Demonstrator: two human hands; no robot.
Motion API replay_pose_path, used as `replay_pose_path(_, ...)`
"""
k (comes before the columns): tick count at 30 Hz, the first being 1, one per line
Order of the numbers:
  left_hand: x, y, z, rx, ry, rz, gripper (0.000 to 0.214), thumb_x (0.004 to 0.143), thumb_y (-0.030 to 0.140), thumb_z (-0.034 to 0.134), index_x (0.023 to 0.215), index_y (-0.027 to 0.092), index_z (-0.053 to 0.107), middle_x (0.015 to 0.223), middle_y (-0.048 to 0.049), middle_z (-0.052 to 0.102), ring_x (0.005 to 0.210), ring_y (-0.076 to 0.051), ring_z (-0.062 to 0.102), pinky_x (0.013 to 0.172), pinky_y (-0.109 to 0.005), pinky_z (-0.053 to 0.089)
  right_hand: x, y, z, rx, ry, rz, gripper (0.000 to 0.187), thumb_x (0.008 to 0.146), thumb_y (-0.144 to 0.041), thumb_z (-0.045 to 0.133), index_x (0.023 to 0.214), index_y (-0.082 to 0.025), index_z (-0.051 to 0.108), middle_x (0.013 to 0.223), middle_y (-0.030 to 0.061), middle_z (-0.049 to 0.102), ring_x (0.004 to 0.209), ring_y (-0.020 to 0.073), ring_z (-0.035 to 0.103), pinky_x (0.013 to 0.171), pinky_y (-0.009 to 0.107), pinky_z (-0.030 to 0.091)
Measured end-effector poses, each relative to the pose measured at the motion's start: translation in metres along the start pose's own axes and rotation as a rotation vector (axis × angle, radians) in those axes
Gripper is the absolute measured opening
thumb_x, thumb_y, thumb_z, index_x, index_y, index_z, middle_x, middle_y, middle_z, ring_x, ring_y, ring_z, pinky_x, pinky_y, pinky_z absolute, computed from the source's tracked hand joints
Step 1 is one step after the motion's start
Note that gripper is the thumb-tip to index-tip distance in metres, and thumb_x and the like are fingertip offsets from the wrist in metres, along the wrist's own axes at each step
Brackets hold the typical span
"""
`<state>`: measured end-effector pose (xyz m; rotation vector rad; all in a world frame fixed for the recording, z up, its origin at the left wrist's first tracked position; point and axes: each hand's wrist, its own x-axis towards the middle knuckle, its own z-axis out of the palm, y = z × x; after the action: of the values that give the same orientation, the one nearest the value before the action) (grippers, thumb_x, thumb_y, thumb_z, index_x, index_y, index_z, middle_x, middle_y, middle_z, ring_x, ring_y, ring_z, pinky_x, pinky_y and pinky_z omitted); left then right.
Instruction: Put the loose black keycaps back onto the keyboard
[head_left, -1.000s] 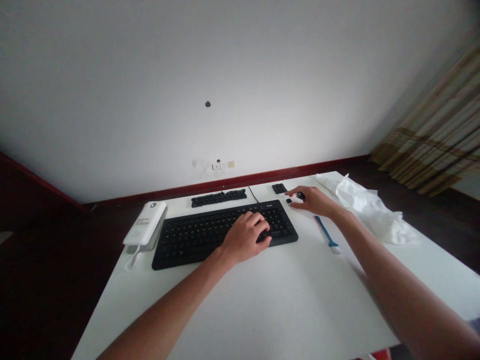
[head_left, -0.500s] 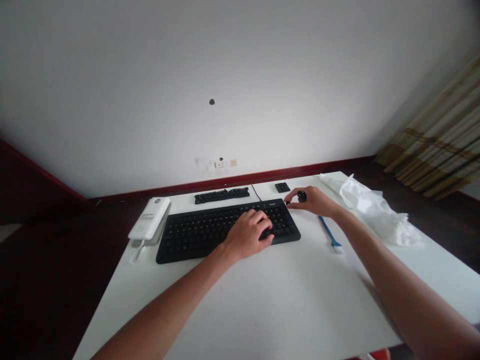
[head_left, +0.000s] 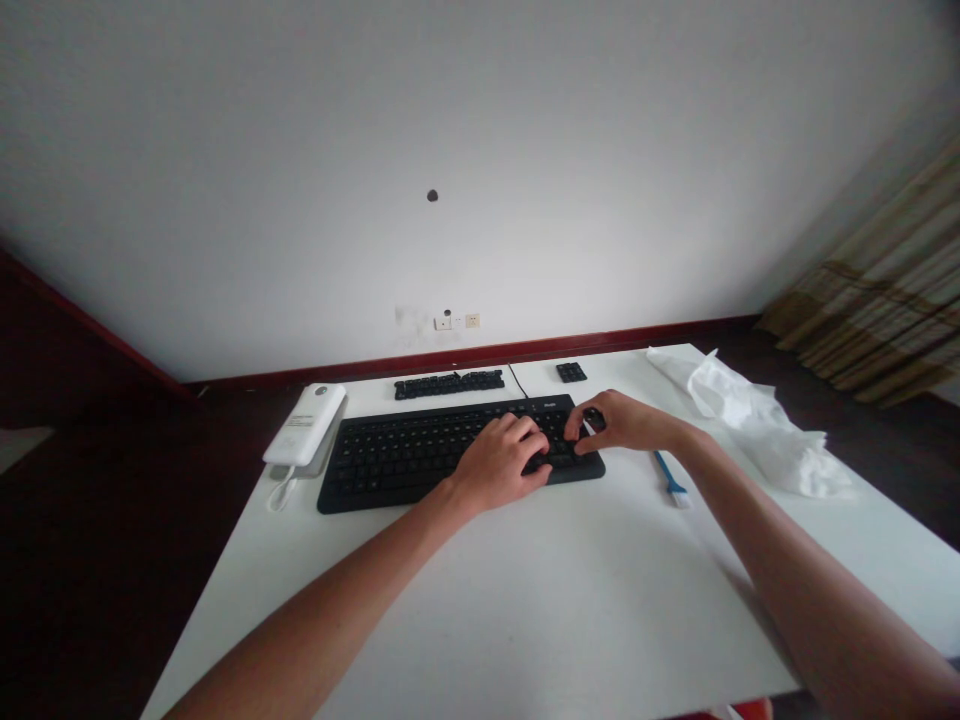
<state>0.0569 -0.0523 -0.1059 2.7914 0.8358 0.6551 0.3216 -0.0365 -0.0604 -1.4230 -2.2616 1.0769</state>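
A black keyboard (head_left: 397, 450) lies across the white table. My left hand (head_left: 501, 458) rests on its right part, thumb apart from the curved fingers, with nothing visibly held. My right hand (head_left: 611, 422) is over the number pad, its fingers closed round a small black tool with a rounded end (head_left: 594, 418). The tool's tip is hidden by the fingers, so I cannot tell whether it grips a key. Behind the keyboard lie a row of loose black keycaps (head_left: 450, 384) and a small block of keycaps (head_left: 571, 372).
A white power bank-like box (head_left: 306, 425) with a short white cable (head_left: 281, 492) stands left of the keyboard. To the right lie a blue brush (head_left: 671, 482) and a crumpled white cloth or bag (head_left: 750, 415). A black cord (head_left: 517, 381) runs off the table's back.
My right hand has moved from beside the keyboard's upper right corner inward and down onto the number pad, still holding the black tool. My left hand has stayed on the keys.
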Motion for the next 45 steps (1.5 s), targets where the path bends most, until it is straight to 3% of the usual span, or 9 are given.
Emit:
replay_pose_path(7,0.0,0.001,-0.001,0.003,0.003,0.004,0.019,0.095,0.036,0.063,0.102,0.02,0.068,0.108,-0.0062,0.064,0.102,-0.023,0.057,0.092,-0.041,0.05,-0.001,-0.008,0.003,-0.073,0.038,0.002,0.014,0.071,-0.034,0.081,0.084,-0.029,0.081,0.084,-0.0005,0.078,0.07,0.0192,0.064,0.068,0.031,0.049)
replay_pose_path(17,0.0,0.0,-0.001,-0.003,0.0,0.006,0.019,0.095,0.036,0.062,0.102,0.02,0.068,0.108,-0.0062,0.064,0.102,-0.023,0.056,0.092,-0.041,0.05,0.0,-0.011,0.004,-0.15,0.023,0.044,0.012,0.073,-0.029,0.08,0.085,-0.028,0.079,0.089,-0.0005,0.079,0.081,0.022,0.069,0.074,0.032,0.049)
replay_pose_path(37,0.0,0.0,0.0,0.01,0.002,0.012,0.019,0.095,0.036,0.062,0.102,0.02,0.068,0.108,-0.0063,0.064,0.102,-0.024,0.056,0.091,-0.04,0.049,-0.002,-0.014,-0.002,-0.137,-0.04,0.013,0.024,0.076,-0.041,0.079,0.094,-0.025,0.077,0.095,-0.0004,0.077,0.082,0.0196,0.067,0.076,0.029,0.047)
replay_pose_path(39,0.0,0.0,0.0,0.009,0.005,0.015,0.019,0.095,0.036,0.062,0.103,0.02,0.068,0.108,-0.0061,0.064,0.102,-0.023,0.056,0.091,-0.04,0.049,-0.003,-0.014,-0.003,-0.128,0.006,0.008,0.026,0.075,-0.044,0.081,0.092,-0.025,0.077,0.089,-0.0004,0.076,0.077,0.0185,0.065,0.072,0.029,0.046)
replay_pose_path(42,0.0,0.0,0.0,0.006,0.012,0.015,0.019,0.096,0.036,0.062,0.103,0.02,0.068,0.109,-0.0061,0.064,0.101,-0.024,0.056,0.092,-0.04,0.049,-0.003,-0.015,-0.002,-0.052,0.229,-0.002,0.031,0.075,-0.051,0.082,0.08,-0.021,0.073,0.071,-0.0008,0.066,0.065,0.0152,0.055,0.061,0.029,0.039)
replay_pose_path(45,0.0,-0.001,0.001,0.001,0.015,0.018,0.019,0.096,0.036,0.061,0.102,0.019,0.068,0.11,-0.0061,0.065,0.101,-0.023,0.057,0.093,-0.04,0.049,-0.001,-0.021,0.006,0.28,0.467,-0.037,0.048,0.081,-0.057,0.076,0.062,-0.02,0.053,0.054,-0.0041,0.044,0.051,0.0107,0.038,0.049,0.028,0.027)
